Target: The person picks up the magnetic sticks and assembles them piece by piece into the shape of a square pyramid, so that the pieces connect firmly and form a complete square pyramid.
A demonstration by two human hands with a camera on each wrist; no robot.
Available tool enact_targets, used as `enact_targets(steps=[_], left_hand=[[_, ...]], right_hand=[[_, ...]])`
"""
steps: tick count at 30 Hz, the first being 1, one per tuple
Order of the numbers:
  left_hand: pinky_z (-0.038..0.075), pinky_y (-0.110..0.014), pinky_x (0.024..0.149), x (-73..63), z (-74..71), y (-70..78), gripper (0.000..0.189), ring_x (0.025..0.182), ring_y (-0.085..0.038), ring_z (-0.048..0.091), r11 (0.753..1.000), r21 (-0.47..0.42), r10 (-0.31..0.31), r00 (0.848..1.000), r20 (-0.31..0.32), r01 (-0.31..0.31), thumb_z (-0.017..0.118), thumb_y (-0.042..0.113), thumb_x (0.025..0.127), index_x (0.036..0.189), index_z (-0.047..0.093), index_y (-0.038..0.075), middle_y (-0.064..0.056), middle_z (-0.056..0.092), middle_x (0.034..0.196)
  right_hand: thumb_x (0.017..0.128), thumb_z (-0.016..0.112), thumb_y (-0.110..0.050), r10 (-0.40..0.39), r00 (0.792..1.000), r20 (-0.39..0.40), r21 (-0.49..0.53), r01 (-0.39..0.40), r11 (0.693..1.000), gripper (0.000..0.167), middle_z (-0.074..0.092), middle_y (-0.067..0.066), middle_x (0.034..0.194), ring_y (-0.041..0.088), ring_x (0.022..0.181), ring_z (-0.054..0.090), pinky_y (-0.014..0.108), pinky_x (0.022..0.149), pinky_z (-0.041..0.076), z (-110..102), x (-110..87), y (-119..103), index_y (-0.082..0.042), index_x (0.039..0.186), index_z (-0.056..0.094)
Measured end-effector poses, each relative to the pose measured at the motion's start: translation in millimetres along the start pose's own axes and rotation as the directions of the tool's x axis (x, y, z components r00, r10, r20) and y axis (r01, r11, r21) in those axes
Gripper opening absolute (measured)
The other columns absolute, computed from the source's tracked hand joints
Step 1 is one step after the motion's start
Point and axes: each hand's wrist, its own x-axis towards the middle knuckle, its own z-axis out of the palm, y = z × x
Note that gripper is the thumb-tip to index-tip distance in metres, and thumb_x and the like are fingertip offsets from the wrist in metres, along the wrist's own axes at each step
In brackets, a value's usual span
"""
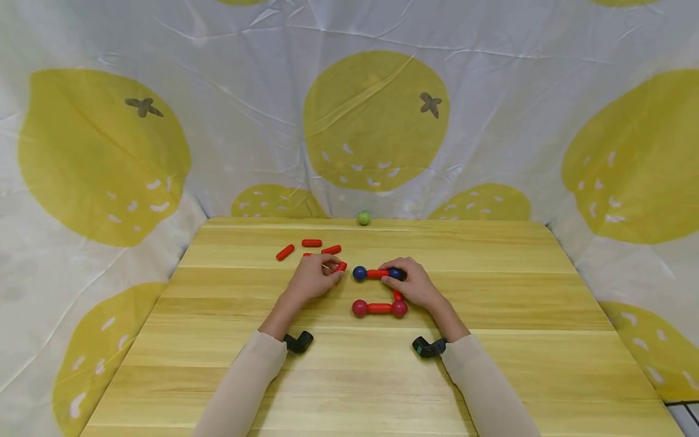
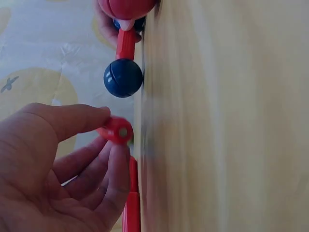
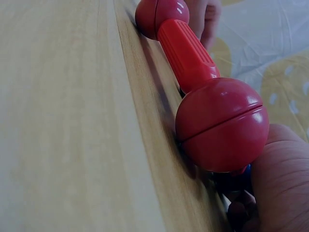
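My left hand [image 1: 312,279] pinches a short red rod [image 2: 119,129] between thumb and fingertips, one end of it facing the left wrist camera. Just right of that rod is the free blue ball [image 1: 360,273] of a three-sided ball-and-rod frame. With thumb and fingers my right hand [image 1: 416,285] grips the frame's other blue ball [image 1: 395,274], partly covering it. A red rod [image 1: 377,274] links the blue balls. Another slanting red rod [image 1: 397,295] runs to a crimson ball [image 3: 222,124]. From there a ribbed red rod [image 3: 187,54] reaches the second crimson ball [image 1: 360,308].
Several loose red rods lie behind my left hand, among them one at the left [image 1: 285,252] and one at the back [image 1: 312,243]. A green ball [image 1: 364,218] sits at the far edge of the wooden table [image 1: 491,376]. A lemon-print cloth [image 1: 491,121] hangs behind.
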Motion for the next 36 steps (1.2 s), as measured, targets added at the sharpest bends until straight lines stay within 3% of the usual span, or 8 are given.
enact_targets(steps=[4, 8, 11, 13, 22, 36], left_hand=[[0.058, -0.027, 0.074, -10.1, 2.4, 1.3, 0.027, 0.082, -0.013, 0.071, 0.975, -0.183, -0.112, 0.989, 0.093, 0.127, 0.08, 0.029, 0.091, 0.112, 0.077, 0.012, 0.0, 0.076, 0.095], [0.061, -0.028, 0.078, -14.5, 11.0, 4.1, 0.032, 0.084, -0.015, 0.075, 0.906, -0.349, -0.171, 0.962, 0.215, 0.239, 0.079, 0.029, 0.092, 0.116, 0.074, 0.009, -0.004, 0.079, 0.097], [0.063, -0.03, 0.081, -15.5, 17.7, 6.3, 0.035, 0.085, -0.017, 0.077, 0.859, -0.42, -0.191, 0.944, 0.268, 0.293, 0.079, 0.027, 0.093, 0.119, 0.072, 0.005, -0.008, 0.079, 0.098], [0.062, -0.031, 0.083, -16.1, 20.7, 7.8, 0.036, 0.085, -0.018, 0.077, 0.848, -0.431, -0.201, 0.939, 0.279, 0.309, 0.079, 0.027, 0.093, 0.12, 0.072, 0.005, -0.008, 0.079, 0.099], [0.063, -0.029, 0.078, -18.3, 27.3, 16.5, 0.035, 0.081, -0.016, 0.077, 0.855, -0.407, -0.22, 0.935, 0.278, 0.322, 0.076, 0.027, 0.095, 0.119, 0.072, 0.003, -0.008, 0.08, 0.099], [0.062, -0.027, 0.07, -19.1, 30.9, 27.4, 0.031, 0.072, -0.013, 0.073, 0.867, -0.372, -0.272, 0.94, 0.208, 0.333, 0.075, 0.029, 0.096, 0.114, 0.075, 0.004, -0.005, 0.079, 0.092]], right_hand=[[0.095, 0.075, -0.027, 0.002, 1.0, -0.004, 0.007, -0.002, 1.0, 0.023, 0.074, 0.003, 0.118, 0.022, 0.106, 0.058, 0.04, 0.095, 0.046, 0, -0.5, -1, -0.02, 0.117, 0.077], [0.095, 0.075, -0.025, -0.001, 1.0, -0.012, 0.017, 0.001, 1.0, 0.023, 0.074, 0.004, 0.117, 0.023, 0.106, 0.058, 0.042, 0.095, 0.046, -1, -1.5, -3, -0.019, 0.117, 0.077], [0.096, 0.074, -0.026, -0.001, 1.0, -0.009, 0.016, 0.001, 1.0, 0.023, 0.074, 0.004, 0.117, 0.023, 0.107, 0.058, 0.042, 0.095, 0.046, -2, -1.7, -4, -0.018, 0.118, 0.077], [0.096, 0.074, -0.026, 0.005, 1.0, -0.005, 0.012, -0.005, 1.0, 0.023, 0.074, 0.004, 0.117, 0.023, 0.106, 0.058, 0.041, 0.095, 0.046, -1, -1.5, -4, -0.018, 0.118, 0.077], [0.095, 0.075, -0.026, -0.005, 1.0, -0.011, 0.019, 0.005, 1.0, 0.024, 0.073, 0.006, 0.121, 0.027, 0.112, 0.061, 0.049, 0.1, 0.048, -1, 0.0, -4, -0.017, 0.118, 0.077], [0.096, 0.074, -0.026, -0.014, 1.0, -0.014, 0.003, 0.014, 1.0, 0.023, 0.074, 0.004, 0.12, 0.022, 0.106, 0.058, 0.041, 0.094, 0.048, -1, 0.5, -1, -0.019, 0.118, 0.077]])
